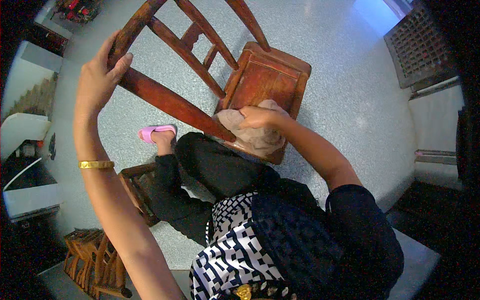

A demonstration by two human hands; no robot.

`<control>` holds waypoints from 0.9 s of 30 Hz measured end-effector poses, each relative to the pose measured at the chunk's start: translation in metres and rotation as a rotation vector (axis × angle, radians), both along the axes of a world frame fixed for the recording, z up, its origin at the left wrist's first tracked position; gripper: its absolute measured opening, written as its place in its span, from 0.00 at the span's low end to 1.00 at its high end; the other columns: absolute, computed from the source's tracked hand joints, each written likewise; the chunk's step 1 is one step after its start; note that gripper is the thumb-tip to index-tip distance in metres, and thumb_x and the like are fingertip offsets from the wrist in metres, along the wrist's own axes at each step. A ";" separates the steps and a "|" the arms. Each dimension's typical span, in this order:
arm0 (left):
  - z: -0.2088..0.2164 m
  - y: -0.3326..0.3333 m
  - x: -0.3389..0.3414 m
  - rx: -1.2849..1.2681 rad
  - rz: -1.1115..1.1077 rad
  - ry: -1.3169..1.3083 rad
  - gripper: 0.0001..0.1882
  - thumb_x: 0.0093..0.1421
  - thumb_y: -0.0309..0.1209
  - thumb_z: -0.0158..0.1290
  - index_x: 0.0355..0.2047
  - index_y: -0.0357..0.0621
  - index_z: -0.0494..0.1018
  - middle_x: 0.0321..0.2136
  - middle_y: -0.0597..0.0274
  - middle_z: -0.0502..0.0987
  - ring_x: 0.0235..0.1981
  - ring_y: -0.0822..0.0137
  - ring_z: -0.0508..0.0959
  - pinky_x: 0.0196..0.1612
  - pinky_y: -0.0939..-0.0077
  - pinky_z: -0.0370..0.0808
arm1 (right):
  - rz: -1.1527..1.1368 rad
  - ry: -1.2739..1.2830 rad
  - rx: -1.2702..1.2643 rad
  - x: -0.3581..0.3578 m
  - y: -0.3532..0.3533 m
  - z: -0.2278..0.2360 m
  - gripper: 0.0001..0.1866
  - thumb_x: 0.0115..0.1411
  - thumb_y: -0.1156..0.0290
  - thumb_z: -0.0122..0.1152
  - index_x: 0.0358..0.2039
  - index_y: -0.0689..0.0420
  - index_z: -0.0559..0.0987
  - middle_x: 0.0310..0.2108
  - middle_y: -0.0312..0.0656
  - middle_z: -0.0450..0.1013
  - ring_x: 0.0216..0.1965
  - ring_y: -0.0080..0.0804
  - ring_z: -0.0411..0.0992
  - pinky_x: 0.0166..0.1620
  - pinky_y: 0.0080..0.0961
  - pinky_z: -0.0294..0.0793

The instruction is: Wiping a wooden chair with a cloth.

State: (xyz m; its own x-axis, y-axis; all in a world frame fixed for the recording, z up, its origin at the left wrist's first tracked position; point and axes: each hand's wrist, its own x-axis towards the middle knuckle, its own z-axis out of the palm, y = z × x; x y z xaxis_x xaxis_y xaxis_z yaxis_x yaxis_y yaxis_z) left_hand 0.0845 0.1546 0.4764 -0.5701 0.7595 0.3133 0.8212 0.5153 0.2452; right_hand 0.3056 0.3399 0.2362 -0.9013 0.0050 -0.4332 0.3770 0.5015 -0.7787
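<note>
A reddish-brown wooden chair point(272, 75) stands before me, its paint worn on the seat and the back. My left hand point(102, 70) is wrapped round the top corner of the chair's back, the thumb lying over the wood. On the near part of the seat, beside the foot of a back post, a crumpled beige cloth point(257, 137) is bunched up. My right hand point(260, 117) presses on this cloth and grips it, with the fingertips partly sunk in its folds.
I sit on a low wooden seat point(135, 175). More wooden chairs or stools point(95, 257) stand at the lower left. A dark panel with rows of holes point(417, 47) is at the far right. White cabinets point(30, 135) line the left side. My pink slipper point(150, 132) rests on the speckled grey floor point(350, 95).
</note>
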 end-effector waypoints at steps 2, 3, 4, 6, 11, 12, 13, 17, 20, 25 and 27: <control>-0.003 0.001 -0.001 0.004 -0.012 0.000 0.28 0.55 0.45 0.53 0.55 0.51 0.64 0.34 0.47 0.77 0.38 0.52 0.78 0.40 0.64 0.73 | 0.040 -0.071 0.073 0.008 0.006 -0.001 0.20 0.48 0.61 0.58 0.35 0.64 0.75 0.32 0.52 0.75 0.36 0.39 0.73 0.39 0.33 0.70; -0.001 0.003 0.001 0.006 -0.016 -0.003 0.28 0.55 0.45 0.53 0.54 0.52 0.64 0.34 0.47 0.77 0.38 0.52 0.78 0.40 0.64 0.73 | 0.085 -0.041 0.070 0.012 0.009 -0.005 0.20 0.48 0.59 0.58 0.34 0.63 0.76 0.31 0.53 0.75 0.35 0.41 0.73 0.38 0.34 0.70; 0.000 0.002 0.001 0.005 -0.013 -0.008 0.28 0.55 0.45 0.53 0.54 0.52 0.65 0.34 0.47 0.77 0.37 0.52 0.78 0.40 0.64 0.73 | 0.138 -0.012 0.063 0.015 0.011 -0.011 0.20 0.47 0.57 0.58 0.33 0.63 0.76 0.30 0.53 0.75 0.35 0.44 0.74 0.38 0.36 0.70; -0.004 0.005 -0.002 0.016 -0.013 0.000 0.28 0.55 0.46 0.53 0.54 0.52 0.65 0.34 0.48 0.77 0.37 0.52 0.78 0.40 0.64 0.73 | 0.188 -0.025 0.193 0.028 0.017 -0.041 0.21 0.46 0.57 0.59 0.32 0.63 0.77 0.30 0.55 0.75 0.35 0.46 0.74 0.38 0.37 0.71; -0.012 0.003 -0.011 0.028 -0.011 0.009 0.27 0.54 0.47 0.53 0.53 0.53 0.65 0.33 0.48 0.78 0.36 0.52 0.78 0.39 0.64 0.73 | 0.245 -0.004 0.292 0.069 0.014 -0.004 0.22 0.44 0.55 0.59 0.31 0.63 0.78 0.30 0.56 0.74 0.35 0.52 0.73 0.39 0.39 0.72; -0.014 0.005 -0.012 0.041 -0.044 0.036 0.27 0.54 0.47 0.53 0.53 0.53 0.66 0.33 0.48 0.78 0.36 0.51 0.78 0.39 0.64 0.73 | 0.213 -0.168 0.434 0.078 0.013 0.003 0.22 0.44 0.56 0.58 0.31 0.63 0.78 0.29 0.55 0.74 0.34 0.52 0.73 0.39 0.39 0.72; -0.017 0.006 -0.013 0.055 -0.077 0.063 0.27 0.54 0.47 0.53 0.53 0.53 0.66 0.32 0.48 0.78 0.36 0.50 0.78 0.38 0.64 0.73 | 0.179 -0.332 0.575 0.082 0.013 0.010 0.22 0.44 0.56 0.58 0.30 0.64 0.78 0.29 0.55 0.75 0.34 0.51 0.74 0.39 0.40 0.73; -0.016 0.014 -0.011 -0.035 -0.011 0.052 0.28 0.55 0.46 0.53 0.55 0.52 0.64 0.38 0.50 0.77 0.42 0.53 0.77 0.44 0.63 0.72 | 0.224 -0.410 0.661 0.085 0.029 0.031 0.19 0.45 0.58 0.57 0.29 0.63 0.79 0.28 0.56 0.74 0.33 0.50 0.74 0.38 0.41 0.73; -0.020 0.012 -0.019 0.002 -0.070 0.073 0.28 0.55 0.46 0.53 0.55 0.52 0.64 0.39 0.51 0.77 0.40 0.53 0.78 0.44 0.63 0.72 | 0.082 0.047 0.349 0.077 0.076 0.010 0.17 0.47 0.60 0.56 0.32 0.60 0.79 0.32 0.52 0.76 0.34 0.44 0.75 0.38 0.39 0.73; -0.030 0.012 -0.008 -0.055 -0.005 0.150 0.28 0.55 0.47 0.52 0.54 0.52 0.64 0.39 0.50 0.77 0.41 0.51 0.77 0.44 0.62 0.72 | -0.661 -0.231 -0.502 0.017 0.053 0.003 0.23 0.54 0.59 0.53 0.48 0.57 0.71 0.42 0.37 0.73 0.39 0.33 0.73 0.38 0.27 0.73; -0.022 0.022 -0.008 -0.025 -0.052 0.116 0.28 0.55 0.46 0.52 0.54 0.52 0.64 0.40 0.49 0.76 0.42 0.49 0.76 0.45 0.61 0.71 | -0.615 -0.171 -0.757 -0.001 0.047 -0.058 0.23 0.55 0.58 0.53 0.49 0.57 0.71 0.42 0.38 0.73 0.39 0.32 0.73 0.38 0.25 0.73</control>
State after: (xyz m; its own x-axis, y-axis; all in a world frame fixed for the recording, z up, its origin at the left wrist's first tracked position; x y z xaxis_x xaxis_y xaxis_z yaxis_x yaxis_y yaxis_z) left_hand 0.0769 0.1768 0.4549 -0.4909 0.7954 0.3554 0.8690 0.4759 0.1351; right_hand 0.3042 0.3869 0.1780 -0.7595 0.1191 -0.6396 0.5425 -0.4267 -0.7236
